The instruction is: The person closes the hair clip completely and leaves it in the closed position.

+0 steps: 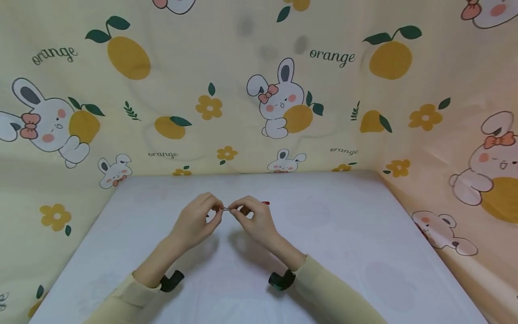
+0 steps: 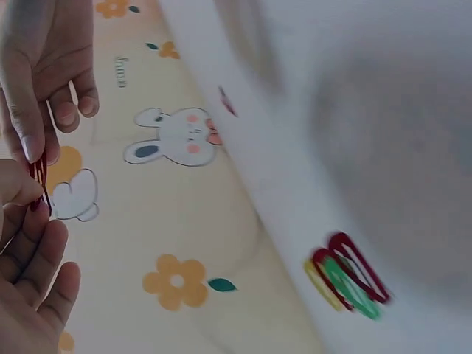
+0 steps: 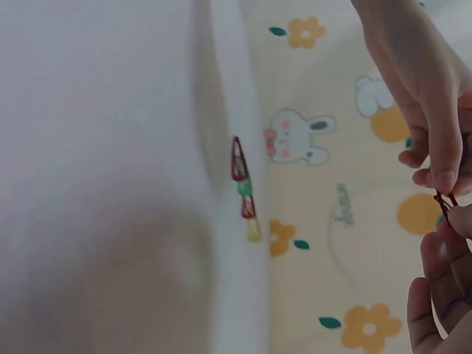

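Note:
Between my two hands, in front of the body over the table, is a thin dark red hair clip (image 2: 41, 181). My left hand (image 1: 196, 220) pinches one end with thumb and fingertips. From the other side my right hand (image 1: 256, 220) pinches the opposite end. Fingertips cover much of the clip, which also shows in the right wrist view. Past the left hand lies an overlapping row of clips: red ones, a green clip (image 2: 350, 286) and a yellow clip (image 3: 254, 230). A separate red clip (image 1: 265, 203) lies on the table just behind the right hand, partly hidden.
The white table (image 1: 344, 252) reaches back to a patterned cloth (image 1: 226, 58) with rabbits and oranges, which hangs at the back and both sides. A black wrist strap (image 1: 171, 281) sits on the left wrist, another black strap (image 1: 282, 280) on the right.

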A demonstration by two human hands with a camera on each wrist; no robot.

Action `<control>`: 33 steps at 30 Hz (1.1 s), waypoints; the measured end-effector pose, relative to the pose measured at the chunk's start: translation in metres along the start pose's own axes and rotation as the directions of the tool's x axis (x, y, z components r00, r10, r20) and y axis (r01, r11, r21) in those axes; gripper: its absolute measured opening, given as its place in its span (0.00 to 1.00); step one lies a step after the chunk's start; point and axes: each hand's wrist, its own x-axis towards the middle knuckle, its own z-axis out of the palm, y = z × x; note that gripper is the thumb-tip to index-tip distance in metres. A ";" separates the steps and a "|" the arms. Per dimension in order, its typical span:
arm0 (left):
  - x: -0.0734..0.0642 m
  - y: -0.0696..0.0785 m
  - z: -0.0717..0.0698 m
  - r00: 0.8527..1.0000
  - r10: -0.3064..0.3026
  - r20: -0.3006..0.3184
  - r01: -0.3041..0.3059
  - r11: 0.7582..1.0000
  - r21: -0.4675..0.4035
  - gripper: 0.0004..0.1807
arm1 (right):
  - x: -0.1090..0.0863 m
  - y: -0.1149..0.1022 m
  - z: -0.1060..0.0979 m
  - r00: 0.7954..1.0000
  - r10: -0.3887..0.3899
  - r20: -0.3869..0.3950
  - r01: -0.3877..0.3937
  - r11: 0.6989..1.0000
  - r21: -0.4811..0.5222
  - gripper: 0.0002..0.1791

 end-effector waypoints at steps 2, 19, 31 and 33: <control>0.007 0.004 0.003 1.000 0.014 -0.019 -0.014 1.000 -0.007 0.09 | 0.000 0.001 -0.007 0.999 -0.018 -0.026 0.018 1.000 -0.009 0.08; 0.042 0.022 0.042 0.993 0.052 -0.101 -0.054 0.998 -0.016 0.13 | -0.007 0.010 -0.059 0.991 -0.081 -0.108 0.076 0.996 -0.048 0.10; 0.054 0.037 0.068 0.992 -0.004 -0.127 -0.013 0.991 -0.131 0.10 | -0.012 0.005 -0.084 0.980 -0.099 -0.171 0.086 0.993 -0.083 0.11; 0.055 0.038 0.072 0.991 -0.012 -0.136 -0.008 0.989 -0.146 0.10 | -0.011 -0.004 -0.086 0.978 -0.100 -0.183 0.086 0.993 -0.083 0.11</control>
